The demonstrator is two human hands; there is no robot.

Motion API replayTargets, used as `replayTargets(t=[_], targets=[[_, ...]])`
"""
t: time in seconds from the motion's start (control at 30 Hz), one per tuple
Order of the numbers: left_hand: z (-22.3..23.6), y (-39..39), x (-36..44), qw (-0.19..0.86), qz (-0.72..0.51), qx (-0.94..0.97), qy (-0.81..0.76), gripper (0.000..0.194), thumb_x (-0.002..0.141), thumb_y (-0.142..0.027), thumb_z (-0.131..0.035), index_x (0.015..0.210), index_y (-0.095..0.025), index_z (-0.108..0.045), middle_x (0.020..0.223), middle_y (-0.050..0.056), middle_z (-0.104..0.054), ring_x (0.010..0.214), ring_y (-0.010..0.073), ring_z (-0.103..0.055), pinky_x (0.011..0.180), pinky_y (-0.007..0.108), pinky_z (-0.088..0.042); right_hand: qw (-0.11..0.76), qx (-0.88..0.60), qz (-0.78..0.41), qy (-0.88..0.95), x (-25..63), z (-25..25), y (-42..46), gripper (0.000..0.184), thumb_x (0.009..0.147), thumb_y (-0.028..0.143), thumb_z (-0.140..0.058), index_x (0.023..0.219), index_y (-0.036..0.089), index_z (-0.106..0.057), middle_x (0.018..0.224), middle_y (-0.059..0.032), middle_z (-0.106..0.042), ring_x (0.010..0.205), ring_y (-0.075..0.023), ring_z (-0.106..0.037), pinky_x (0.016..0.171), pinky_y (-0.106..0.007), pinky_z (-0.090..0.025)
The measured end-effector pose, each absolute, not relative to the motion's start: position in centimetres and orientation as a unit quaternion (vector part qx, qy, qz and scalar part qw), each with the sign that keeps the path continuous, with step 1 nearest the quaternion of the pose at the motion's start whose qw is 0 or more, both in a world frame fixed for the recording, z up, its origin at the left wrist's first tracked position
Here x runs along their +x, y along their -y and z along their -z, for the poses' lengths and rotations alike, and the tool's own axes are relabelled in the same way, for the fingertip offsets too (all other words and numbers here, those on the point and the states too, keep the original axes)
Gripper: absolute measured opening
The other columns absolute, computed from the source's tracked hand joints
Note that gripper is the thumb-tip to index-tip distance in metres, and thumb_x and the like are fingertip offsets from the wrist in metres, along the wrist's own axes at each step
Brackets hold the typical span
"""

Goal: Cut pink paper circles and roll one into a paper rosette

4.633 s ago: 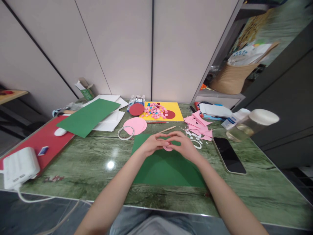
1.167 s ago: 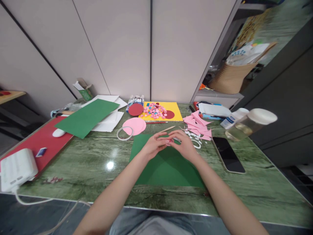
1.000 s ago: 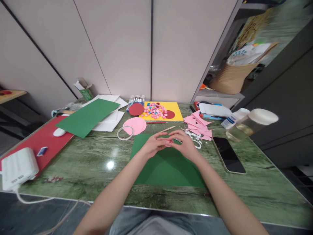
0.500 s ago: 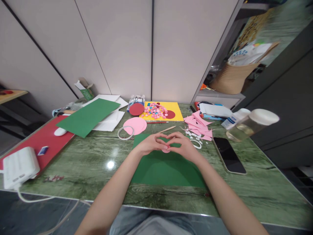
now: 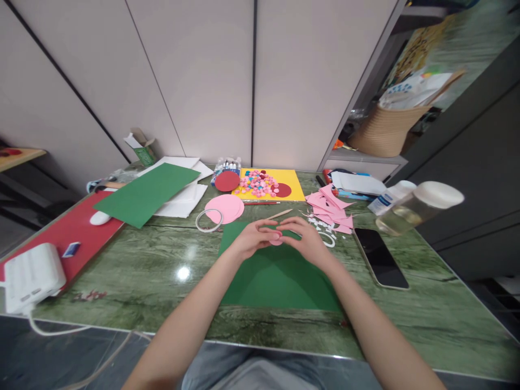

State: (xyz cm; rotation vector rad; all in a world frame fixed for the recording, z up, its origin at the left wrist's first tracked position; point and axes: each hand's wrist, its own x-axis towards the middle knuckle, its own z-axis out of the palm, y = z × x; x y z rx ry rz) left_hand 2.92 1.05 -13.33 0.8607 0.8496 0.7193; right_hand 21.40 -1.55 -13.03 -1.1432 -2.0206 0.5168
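A small pink paper disc (image 5: 276, 241) is pinched between my two hands, above a green sheet (image 5: 280, 287) lying in front of me. My left hand (image 5: 257, 238) grips the disc's left side with thumb and fingers. On the other side, my right hand (image 5: 301, 238) has its thumb and fingertips closed at the disc's right edge. Behind them, a yellow sheet (image 5: 298, 181) carries a heap of small pink pieces (image 5: 257, 184) and a red paper circle (image 5: 283, 190). A wooden stick (image 5: 281, 213) lies just past my fingers.
Larger pink circles (image 5: 231, 210) and a white tape roll (image 5: 209, 220) lie left of my hands. To the right are pink scraps (image 5: 329, 206), another white roll (image 5: 328, 240), a phone (image 5: 381, 257) and a bottle (image 5: 418, 208). A white power bank (image 5: 34, 276) rests far left.
My fingers have shifted around the pink disc, and the disc has moved slightly up. The arms have hardly moved.
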Motion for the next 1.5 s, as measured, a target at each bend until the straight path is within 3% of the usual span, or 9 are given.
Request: replayTargets(t=[0.13, 0.27, 0.43, 0.87, 1.1, 1.27, 1.5], targets=[[14.0, -0.9, 3.7, 0.777, -0.403, 0.316, -0.366, 0.044, 0.058, -0.019, -0.077, 0.098, -0.017, -0.058, 0.084, 0.003, -0.068, 0.072, 0.0102, -0.064, 0.073, 0.025, -0.044, 0.428, -0.497, -0.221, 0.722, 20.7, 13.9, 1.4, 0.028, 0.079, 0.034, -0.058, 0.107, 0.026, -0.059, 0.102, -0.0063, -0.059, 0.092, -0.0207, -0.057, 0.082, -0.038, -0.046], [14.3, -0.5, 4.5, 0.774, -0.466, 0.259, -0.341, 0.041, 0.059, -0.017, -0.075, 0.096, -0.018, -0.057, 0.084, 0.002, -0.068, 0.073, 0.0094, -0.062, 0.073, 0.025, -0.043, 0.477, -0.522, -0.384, 0.594, 19.5, 15.2, 1.4, 0.051, 0.073, 0.040, -0.063, 0.118, 0.025, -0.046, 0.091, -0.0038, -0.060, 0.075, -0.0175, -0.059, 0.067, -0.034, -0.050], [14.6, 0.1, 5.3, 0.766, -0.495, 0.255, -0.323, 0.041, 0.058, -0.017, -0.076, 0.095, -0.016, -0.057, 0.084, 0.003, -0.068, 0.073, 0.0112, -0.062, 0.073, 0.027, -0.044, 0.526, -0.463, -0.520, 0.488, 18.5, 16.0, 1.7, 0.047, 0.072, 0.036, -0.065, 0.113, 0.024, -0.045, 0.070, 0.0029, -0.061, 0.063, -0.0138, -0.058, 0.065, -0.031, -0.047], [14.5, -0.4, 5.0, 0.696, -0.504, 0.387, -0.335, 0.041, 0.055, -0.019, -0.077, 0.092, -0.015, -0.058, 0.080, 0.004, -0.070, 0.072, 0.0141, -0.065, 0.079, 0.032, -0.046, 0.475, -0.484, -0.567, 0.467, 20.2, 13.9, 1.3, 0.053, 0.061, 0.027, -0.072, 0.109, 0.023, -0.050, 0.058, 0.0066, -0.058, 0.049, -0.0092, -0.048, 0.051, -0.023, -0.035], [14.9, -0.4, 5.1, 0.675, -0.503, 0.413, -0.347, 0.041, 0.055, -0.020, -0.077, 0.091, -0.014, -0.059, 0.083, 0.006, -0.070, 0.078, 0.0155, -0.066, 0.084, 0.035, -0.046, 0.535, -0.470, -0.580, 0.396, 20.2, 13.9, 1.3, 0.044, 0.063, 0.027, -0.070, 0.103, 0.021, -0.053, 0.063, 0.0052, -0.058, 0.053, -0.0083, -0.049, 0.054, -0.022, -0.038], [14.6, -0.2, 5.2, 0.646, -0.499, 0.452, -0.360, 0.039, 0.055, -0.022, -0.077, 0.090, -0.014, -0.059, 0.083, 0.007, -0.070, 0.080, 0.0171, -0.066, 0.084, 0.036, -0.047, 0.550, -0.477, -0.544, 0.418, 20.2, 14.3, 1.1, 0.041, 0.066, 0.028, -0.067, 0.103, 0.021, -0.052, 0.061, 0.0060, -0.057, 0.051, -0.0087, -0.049, 0.053, -0.023, -0.038], [14.1, 0.1, 5.1, 0.565, -0.485, 0.569, -0.348, 0.028, 0.064, -0.023, -0.070, 0.088, -0.015, -0.059, 0.086, 0.008, -0.069, 0.079, 0.0168, -0.066, 0.080, 0.035, -0.050, 0.527, -0.518, -0.392, 0.547, 20.1, 14.1, 1.2, 0.040, 0.072, 0.035, -0.064, 0.106, 0.020, -0.047, 0.063, 0.0031, -0.058, 0.055, -0.0130, -0.053, 0.057, -0.027, -0.042]])
